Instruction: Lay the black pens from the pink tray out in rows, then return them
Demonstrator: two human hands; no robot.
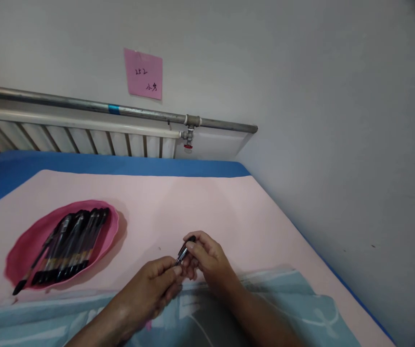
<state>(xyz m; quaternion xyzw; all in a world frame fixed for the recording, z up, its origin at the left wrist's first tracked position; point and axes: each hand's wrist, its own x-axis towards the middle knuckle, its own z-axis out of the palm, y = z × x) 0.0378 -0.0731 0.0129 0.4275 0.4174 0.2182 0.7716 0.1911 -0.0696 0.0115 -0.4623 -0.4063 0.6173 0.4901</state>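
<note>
Both my hands meet over the pink table cover near its front edge. My left hand and my right hand are closed together on one black pen, which points up and away between the fingertips. Most of the pen is hidden by the fingers. A pink oval tray lies to the left and holds several black pens laid side by side. One pen sticks out over the tray's lower left rim.
A pink sheet covers a blue table set against a white wall. A radiator and metal pipe run behind it. A pink note is stuck on the wall. Light blue cloth lies along the front edge.
</note>
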